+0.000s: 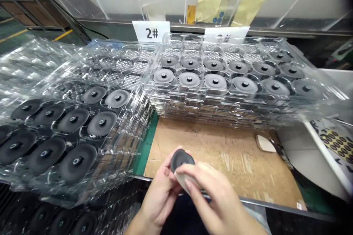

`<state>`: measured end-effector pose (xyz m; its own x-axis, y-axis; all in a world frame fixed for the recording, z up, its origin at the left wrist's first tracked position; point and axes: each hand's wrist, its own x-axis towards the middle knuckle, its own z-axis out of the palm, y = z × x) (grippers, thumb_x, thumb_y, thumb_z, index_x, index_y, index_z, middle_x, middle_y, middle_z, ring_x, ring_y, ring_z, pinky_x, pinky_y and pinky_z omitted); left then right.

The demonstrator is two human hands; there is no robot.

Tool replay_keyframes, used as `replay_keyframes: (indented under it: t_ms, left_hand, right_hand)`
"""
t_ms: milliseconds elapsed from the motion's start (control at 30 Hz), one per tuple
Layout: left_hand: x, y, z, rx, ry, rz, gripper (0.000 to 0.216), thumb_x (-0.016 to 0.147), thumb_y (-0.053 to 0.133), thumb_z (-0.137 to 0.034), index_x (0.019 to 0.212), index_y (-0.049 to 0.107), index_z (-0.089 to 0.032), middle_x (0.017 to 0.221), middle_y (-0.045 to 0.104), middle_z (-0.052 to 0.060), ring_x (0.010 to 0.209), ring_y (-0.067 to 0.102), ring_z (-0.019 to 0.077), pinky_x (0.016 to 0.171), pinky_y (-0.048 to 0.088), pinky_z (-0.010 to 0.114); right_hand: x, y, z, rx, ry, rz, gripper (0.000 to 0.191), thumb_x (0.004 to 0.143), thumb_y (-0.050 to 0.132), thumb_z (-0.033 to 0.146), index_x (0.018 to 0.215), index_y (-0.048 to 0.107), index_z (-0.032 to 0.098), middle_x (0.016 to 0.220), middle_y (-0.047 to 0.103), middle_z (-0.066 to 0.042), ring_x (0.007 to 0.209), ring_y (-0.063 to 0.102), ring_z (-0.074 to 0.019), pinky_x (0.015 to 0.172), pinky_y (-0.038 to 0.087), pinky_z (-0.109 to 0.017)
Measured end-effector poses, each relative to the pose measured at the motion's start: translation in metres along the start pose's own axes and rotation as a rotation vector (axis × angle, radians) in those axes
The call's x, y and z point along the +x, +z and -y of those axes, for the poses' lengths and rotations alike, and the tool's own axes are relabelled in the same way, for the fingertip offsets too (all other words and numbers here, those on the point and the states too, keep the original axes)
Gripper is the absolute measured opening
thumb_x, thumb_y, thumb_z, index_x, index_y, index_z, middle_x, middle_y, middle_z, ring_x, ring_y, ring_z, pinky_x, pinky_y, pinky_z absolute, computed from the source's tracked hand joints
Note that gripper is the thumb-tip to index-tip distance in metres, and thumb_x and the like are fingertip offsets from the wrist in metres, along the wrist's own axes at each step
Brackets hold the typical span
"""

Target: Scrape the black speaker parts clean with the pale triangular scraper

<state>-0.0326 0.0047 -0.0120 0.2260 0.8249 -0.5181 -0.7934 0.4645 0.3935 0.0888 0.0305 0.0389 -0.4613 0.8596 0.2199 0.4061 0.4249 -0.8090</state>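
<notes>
My left hand [164, 187] is closed round the edge of a black round disc [179, 158], tilted in front of my body. My right hand [212, 191] pinches a pale flat pad [184, 181] against the lower part of the disc; what the pad is made of I cannot tell. Right-hand fingers hide part of the disc's centre. Similar black discs with a raised hub sit in the pockets of a clear plastic tray [121, 115] to the left. More of them fill the front rows of another clear tray [190, 89] straight ahead.
Both trays top tall stacks. Brown cardboard [215, 154] covers the bench before me. On it, at right, lies a pale rounded piece [265, 143]. A white bin [322, 154] stands at the right, beside a sheet of yellow-and-black labels [338, 143]. A "2#" sign [151, 31] hangs behind.
</notes>
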Motion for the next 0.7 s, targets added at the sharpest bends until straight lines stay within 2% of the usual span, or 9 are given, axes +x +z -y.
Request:
replay_keyframes:
  t_ms: [67,200,267,333,367,433,500,600,700]
  left_hand:
    - [-0.002,0.002,-0.002,0.012,0.02,-0.011,0.043,0.065,0.072,-0.026,0.107,0.062,-0.024,0.11,0.065,0.006,0.096,0.061,0.0194,0.082,0.048,0.025]
    - [-0.004,0.006,-0.007,0.039,0.012,0.005,0.039,0.064,0.073,-0.024,0.102,0.065,-0.021,0.103,0.067,0.007,0.095,0.061,0.0199,0.085,0.047,0.027]
    - [-0.005,0.008,-0.01,0.044,-0.001,-0.016,0.043,0.06,0.075,-0.019,0.102,0.065,-0.024,0.104,0.067,0.005,0.094,0.062,0.0197,0.085,0.047,0.027]
    - [-0.004,0.009,-0.011,0.044,-0.012,-0.032,0.048,0.055,0.078,-0.017,0.101,0.065,-0.025,0.104,0.067,0.003,0.093,0.062,0.0195,0.083,0.048,0.026]
    - [-0.004,0.011,-0.01,0.044,-0.012,-0.032,0.049,0.055,0.078,-0.018,0.101,0.065,-0.025,0.102,0.068,0.004,0.092,0.062,0.0192,0.081,0.048,0.025]
    - [-0.003,0.013,-0.008,0.05,-0.007,-0.021,0.046,0.056,0.078,-0.022,0.1,0.066,-0.023,0.097,0.069,0.004,0.091,0.063,0.0181,0.08,0.048,0.023]
    - [-0.003,0.015,-0.007,0.057,-0.016,0.004,0.042,0.056,0.078,-0.022,0.097,0.067,-0.022,0.093,0.07,0.004,0.09,0.063,0.017,0.081,0.048,0.022]
    - [-0.006,0.019,-0.01,0.029,-0.056,0.032,0.046,0.05,0.081,-0.02,0.094,0.069,-0.023,0.095,0.071,0.003,0.09,0.063,0.016,0.082,0.048,0.02]
    - [-0.008,0.027,-0.013,-0.004,-0.126,0.038,0.052,0.042,0.083,-0.023,0.093,0.069,-0.023,0.097,0.071,0.003,0.088,0.064,0.015,0.078,0.049,0.018]
  right_hand:
    - [0.005,0.001,0.003,0.004,0.034,0.087,0.021,0.083,0.046,0.011,0.098,0.057,0.02,0.084,0.063,-0.002,0.075,0.057,-0.0143,0.069,0.045,-0.027]
    - [0.008,0.001,0.001,-0.075,-0.048,-0.098,0.024,0.083,0.043,0.01,0.104,0.055,0.014,0.085,0.062,-0.007,0.076,0.055,-0.0173,0.068,0.044,-0.031]
    - [0.005,-0.002,0.002,-0.022,-0.074,-0.032,0.024,0.082,0.044,0.009,0.103,0.056,0.015,0.081,0.062,-0.006,0.072,0.055,-0.0151,0.066,0.045,-0.027]
    - [0.003,-0.004,0.003,0.006,-0.036,0.063,0.022,0.081,0.046,0.008,0.098,0.057,0.017,0.08,0.062,-0.003,0.07,0.056,-0.0132,0.065,0.046,-0.024]
    - [0.004,-0.004,0.004,-0.019,-0.007,0.053,0.021,0.081,0.046,0.009,0.096,0.058,0.017,0.081,0.063,-0.003,0.071,0.056,-0.0136,0.065,0.046,-0.025]
    - [0.007,-0.003,0.004,-0.107,0.011,-0.068,0.022,0.082,0.045,0.01,0.099,0.057,0.015,0.083,0.062,-0.006,0.073,0.056,-0.0165,0.067,0.046,-0.029]
    - [0.007,-0.003,0.005,-0.13,-0.044,-0.152,0.024,0.083,0.044,0.011,0.103,0.056,0.012,0.08,0.061,-0.008,0.073,0.056,-0.0179,0.068,0.046,-0.032]
    - [-0.005,-0.013,0.005,-0.027,-0.087,-0.013,0.023,0.083,0.045,0.01,0.101,0.056,0.017,0.079,0.062,-0.004,0.071,0.057,-0.0142,0.067,0.047,-0.026]
    - [-0.025,-0.033,0.003,-0.089,0.037,0.081,0.021,0.084,0.046,0.011,0.099,0.056,0.021,0.078,0.061,-0.001,0.068,0.057,-0.0124,0.064,0.047,-0.023]
